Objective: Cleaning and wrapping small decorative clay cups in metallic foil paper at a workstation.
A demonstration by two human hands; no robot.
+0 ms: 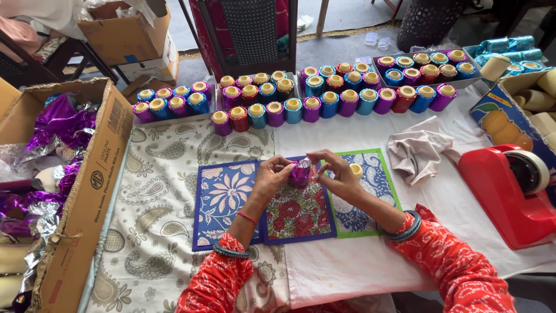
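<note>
We see our fingers hiding most of the small purple foil-wrapped cylinder (300,172) at frame centre. The red plastic tape dispenser (503,194) and open brown cardboard box (87,191) of foil scraps run off the edges.

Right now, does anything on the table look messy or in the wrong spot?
A little. One bare cream tube lies alone on the green-edged mat, away from the foil-wrapped rows. A grey cloth sits crumpled beside it. Both hands hold a purple-wrapped tube.
</note>
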